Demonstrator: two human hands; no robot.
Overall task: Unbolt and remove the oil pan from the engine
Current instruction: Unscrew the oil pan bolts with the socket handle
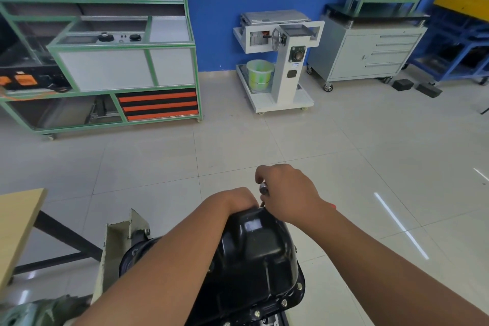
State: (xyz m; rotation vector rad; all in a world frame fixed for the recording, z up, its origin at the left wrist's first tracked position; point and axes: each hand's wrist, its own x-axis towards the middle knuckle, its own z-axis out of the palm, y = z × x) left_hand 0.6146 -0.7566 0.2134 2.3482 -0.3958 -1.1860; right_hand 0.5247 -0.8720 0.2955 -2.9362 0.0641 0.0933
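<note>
The black oil pan (pixel 260 251) sits on the upturned engine at the bottom centre, with several bolts (pixel 284 302) visible along its near right flange. My left hand (pixel 239 200) reaches over the far rim of the pan, its fingers hidden behind the edge. My right hand (pixel 288 190) grips a metal tool with a knurled silver head (pixel 263 188), whose thin shaft points down to the pan's far edge. The far flange is hidden by both hands.
A grey-green engine stand bracket (pixel 116 243) rises left of the pan. A wooden table corner (pixel 18 222) juts in at the left. Across the tiled floor stand a green-framed training bench (pixel 105 66), a white stand with a green bucket (pixel 260 74) and a grey drawer cabinet (pixel 370 55).
</note>
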